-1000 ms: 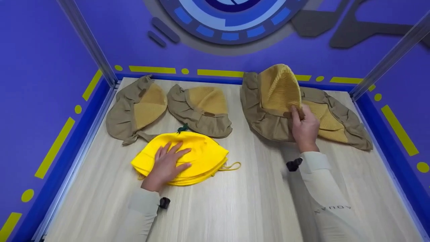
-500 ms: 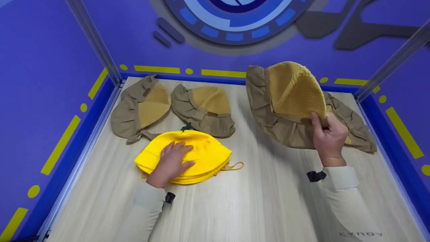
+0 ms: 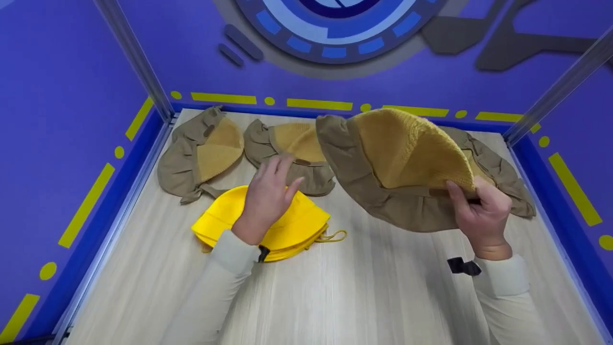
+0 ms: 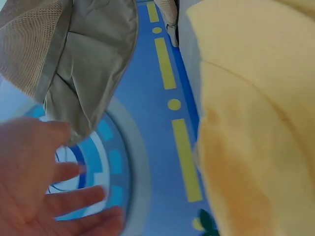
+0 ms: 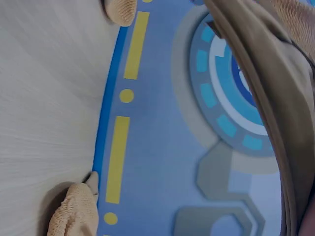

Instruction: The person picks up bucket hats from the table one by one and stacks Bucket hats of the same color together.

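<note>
My right hand (image 3: pixel 483 215) pinches a sun hat (image 3: pixel 412 158) with a tan knitted crown and ruffled khaki brim, raised over the right half of the table. Thumb and fingers grip it where crown meets brim. In the right wrist view the hat's brim (image 5: pixel 280 98) runs down the right side, and the hand itself is hidden. My left hand (image 3: pixel 268 196), fingers extended, is above a stack of yellow hats (image 3: pixel 301 225) that has a yellow cord loop at its right. The left wrist view has the left hand (image 4: pixel 44 182) short of the held hat's brim (image 4: pixel 93 59), apart from it.
Two similar tan-and-khaki hats lie at the back left, one in the corner (image 3: pixel 218 148) and one beside it (image 3: pixel 292 134). Another khaki hat (image 3: pixel 507 177) lies at the back right, partly covered by the raised one. Blue walls (image 3: pixel 48 96) enclose the wooden table (image 3: pixel 345 297).
My right hand has lifted the sun hat off the back right and brought it nearer, tilting it. My left hand has left the yellow stack's top and moved forward and right.
</note>
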`<state>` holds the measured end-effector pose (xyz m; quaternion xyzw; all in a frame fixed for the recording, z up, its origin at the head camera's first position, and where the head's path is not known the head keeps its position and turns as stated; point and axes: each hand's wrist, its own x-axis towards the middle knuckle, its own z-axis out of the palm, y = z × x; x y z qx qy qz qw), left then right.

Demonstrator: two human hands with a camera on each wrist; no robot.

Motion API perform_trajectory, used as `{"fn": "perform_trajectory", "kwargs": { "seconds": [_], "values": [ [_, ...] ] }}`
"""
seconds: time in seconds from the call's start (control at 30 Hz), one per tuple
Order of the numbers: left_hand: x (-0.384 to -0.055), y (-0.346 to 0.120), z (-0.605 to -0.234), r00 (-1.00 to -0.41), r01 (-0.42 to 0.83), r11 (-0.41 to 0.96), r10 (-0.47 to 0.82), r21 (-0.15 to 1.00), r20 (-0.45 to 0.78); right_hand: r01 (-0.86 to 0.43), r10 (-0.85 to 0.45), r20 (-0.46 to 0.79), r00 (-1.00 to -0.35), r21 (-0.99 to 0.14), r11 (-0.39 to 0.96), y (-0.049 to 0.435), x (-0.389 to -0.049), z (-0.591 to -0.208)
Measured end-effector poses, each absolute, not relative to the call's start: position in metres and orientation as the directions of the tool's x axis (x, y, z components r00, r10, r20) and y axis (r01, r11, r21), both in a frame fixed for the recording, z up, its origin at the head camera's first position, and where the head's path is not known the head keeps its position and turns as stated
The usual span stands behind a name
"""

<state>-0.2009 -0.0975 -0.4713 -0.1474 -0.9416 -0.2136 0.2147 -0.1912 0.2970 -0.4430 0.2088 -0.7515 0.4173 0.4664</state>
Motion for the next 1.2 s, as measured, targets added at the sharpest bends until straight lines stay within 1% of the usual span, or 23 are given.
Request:
{"fn": "perform_trajectory", "kwargs": {
  "seconds": [0.07,0.13,0.17,0.23,0.3,0.4,0.5,0.57,0.63,0.73,0.83,0.93,1.03,1.2],
  "values": [
    [-0.206,-0.087,-0.461,-0.781,0.447,0.846,0.211,0.290,0.588,-0.739,0.058,0.885,-0.462,-0.420,0.526,0.299,-0.188,-0.442],
    [-0.210,-0.077,-0.452,-0.711,0.506,0.823,0.229,0.258,0.665,-0.775,0.038,0.891,-0.452,-0.414,0.478,0.299,-0.185,-0.441],
    [-0.211,-0.073,-0.447,-0.685,0.532,0.809,0.239,0.248,0.688,-0.791,0.026,0.892,-0.451,-0.413,0.451,0.299,-0.183,-0.440],
    [-0.213,-0.065,-0.440,-0.663,0.572,0.779,0.254,0.258,0.704,-0.814,-0.003,0.890,-0.457,-0.417,0.406,0.300,-0.181,-0.438],
    [-0.214,-0.060,-0.435,-0.679,0.605,0.739,0.285,0.296,0.677,-0.821,-0.036,0.880,-0.473,-0.426,0.379,0.301,-0.180,-0.436],
    [-0.215,-0.057,-0.432,-0.758,0.616,0.643,0.327,0.455,0.564,-0.817,-0.097,0.855,-0.510,-0.446,0.366,0.305,-0.178,-0.434],
    [-0.214,-0.055,-0.434,-0.838,0.546,0.540,0.342,0.641,0.425,-0.802,-0.137,0.829,-0.542,-0.461,0.379,0.309,-0.176,-0.435],
    [-0.214,-0.054,-0.435,-0.867,0.496,0.492,0.328,0.715,0.376,-0.792,-0.150,0.818,-0.556,-0.467,0.393,0.313,-0.177,-0.436],
    [-0.214,-0.050,-0.436,-0.874,0.483,0.473,0.308,0.737,0.376,-0.778,-0.149,0.810,-0.567,-0.467,0.421,0.317,-0.179,-0.438],
    [-0.217,-0.042,-0.437,-0.864,0.503,0.477,0.287,0.721,0.413,-0.745,-0.148,0.794,-0.590,-0.464,0.479,0.325,-0.185,-0.437],
    [-0.221,-0.035,-0.440,-0.853,0.521,0.475,0.293,0.709,0.431,-0.698,-0.163,0.765,-0.623,-0.450,0.557,0.332,-0.189,-0.433],
    [-0.227,-0.028,-0.444,-0.853,0.520,0.456,0.310,0.722,0.419,-0.645,-0.181,0.733,-0.656,-0.419,0.639,0.337,-0.191,-0.428],
    [-0.233,-0.019,-0.451,-0.860,0.507,0.443,0.324,0.739,0.395,-0.570,-0.179,0.688,-0.703,-0.395,0.720,0.342,-0.192,-0.424],
    [-0.242,-0.002,-0.463,-0.873,0.483,0.480,0.320,0.732,0.367,-0.398,-0.103,0.586,-0.803,-0.399,0.826,0.346,-0.192,-0.425]
  ]
}}
